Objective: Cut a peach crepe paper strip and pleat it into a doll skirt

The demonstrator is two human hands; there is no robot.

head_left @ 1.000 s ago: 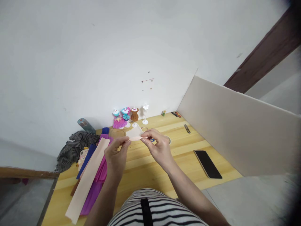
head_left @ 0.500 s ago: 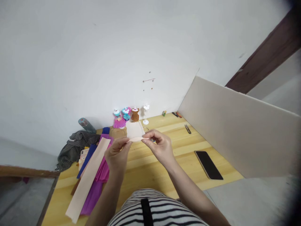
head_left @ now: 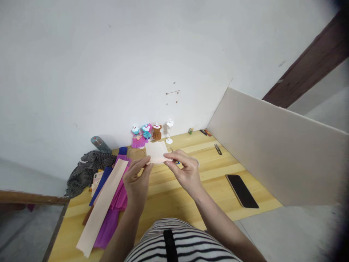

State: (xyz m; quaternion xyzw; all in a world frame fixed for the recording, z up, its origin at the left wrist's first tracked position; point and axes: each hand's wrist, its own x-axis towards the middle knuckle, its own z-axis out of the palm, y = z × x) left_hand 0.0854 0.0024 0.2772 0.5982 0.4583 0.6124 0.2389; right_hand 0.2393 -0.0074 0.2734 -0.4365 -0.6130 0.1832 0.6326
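A small pale pink piece of crepe paper (head_left: 156, 151) is stretched between my hands above the middle of the table. My left hand (head_left: 137, 174) pinches its near left corner between thumb and fingers. At the near right corner, my right hand (head_left: 185, 169) grips it the same way. The piece stands up from the pinched edge, its far part rising toward the mini dress forms. Left of my left hand, a long pale pink strip (head_left: 105, 203) lies over purple crepe paper (head_left: 109, 229) and a blue piece (head_left: 100, 185).
Along the wall stand a pink-skirted dress form (head_left: 138, 140), a blue one (head_left: 146, 131), a brown one (head_left: 157, 131) and a bare white one (head_left: 169, 131). A phone (head_left: 242, 191) and thread snips (head_left: 217, 149) lie right. A bottle (head_left: 100, 144) and striped cloth (head_left: 89, 171) sit left.
The far part of the paper, folded and slanted before, now stands flatter and squarer between my hands. My hands have barely shifted and keep their pinch.
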